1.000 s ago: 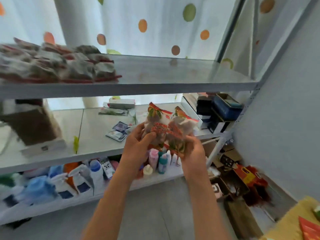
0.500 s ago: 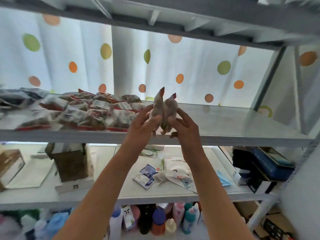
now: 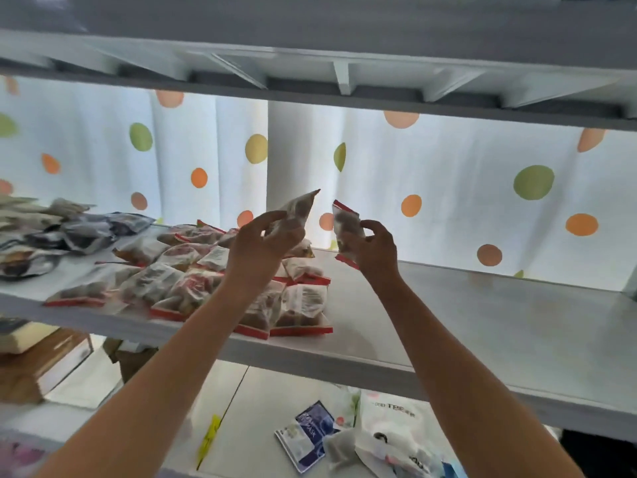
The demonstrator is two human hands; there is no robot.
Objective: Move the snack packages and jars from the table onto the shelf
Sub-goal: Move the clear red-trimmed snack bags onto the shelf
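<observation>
Both my hands are raised above the white metal shelf (image 3: pixel 465 315). My left hand (image 3: pixel 262 243) pinches one clear snack packet (image 3: pixel 298 208) with a red edge, held upright. My right hand (image 3: pixel 374 246) pinches a second, similar snack packet (image 3: pixel 346 225), a small gap apart from the first. Below my left hand lies a pile of several like packets (image 3: pixel 193 281) on the shelf's left half. The shelf's right half is bare.
Darker foil packets (image 3: pixel 86 232) lie at the shelf's far left. The underside of another shelf (image 3: pixel 344 70) hangs close overhead. A dotted curtain (image 3: pixel 448 188) closes the back. The lower shelf holds cardboard boxes (image 3: pixel 38 360), a blue sachet (image 3: pixel 306 432) and a white bag (image 3: pixel 389 432).
My hands rose from the lower shelf level to the upper shelf. The two packets, pressed together half a second ago, are now drawn apart, one in each hand.
</observation>
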